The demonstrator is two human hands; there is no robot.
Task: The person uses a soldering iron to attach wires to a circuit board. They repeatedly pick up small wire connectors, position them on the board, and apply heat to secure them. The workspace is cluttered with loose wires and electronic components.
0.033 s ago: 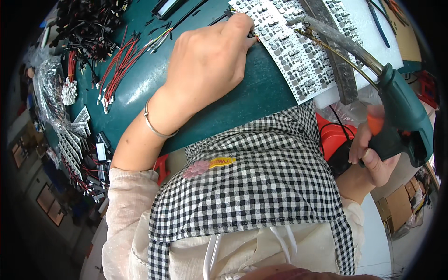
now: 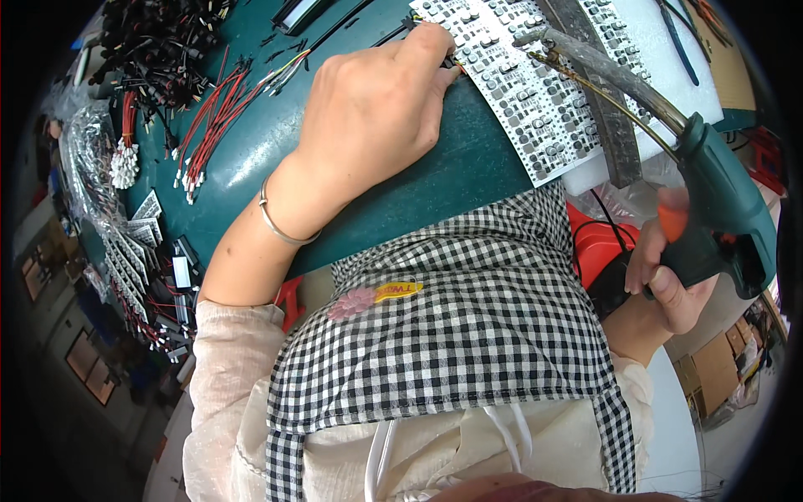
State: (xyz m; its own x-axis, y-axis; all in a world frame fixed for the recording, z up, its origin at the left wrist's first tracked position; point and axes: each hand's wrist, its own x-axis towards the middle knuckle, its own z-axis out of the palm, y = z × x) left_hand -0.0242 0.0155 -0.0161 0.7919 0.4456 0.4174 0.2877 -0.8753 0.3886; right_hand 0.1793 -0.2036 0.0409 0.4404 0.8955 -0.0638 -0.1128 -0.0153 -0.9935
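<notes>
At the left edge of a white circuit board panel [image 2: 535,142], my left hand [image 2: 368,117] is closed in a pinch. Between its fingertips is a black cable [image 2: 393,33], with small coloured wire ends showing beside the board; the fingers cover most of it. My right hand [image 2: 669,293] is wrapped around the grip of a green soldering gun [image 2: 728,192] with an orange trigger. The gun's long metal barrel reaches up and left over the panel, and a thin brass-coloured feed tube [image 2: 602,88] runs beneath it. Its tip hangs above the board's rows of small parts.
A dark metal bar [image 2: 615,142] lies across the panel, which rests on white foam [image 2: 703,92]. On the green table mat [image 2: 251,151] are red wires with white connectors [image 2: 192,176], a heap of black cables [image 2: 155,50] and a plastic bag [image 2: 88,159]. Small boards [image 2: 125,268] sit at left.
</notes>
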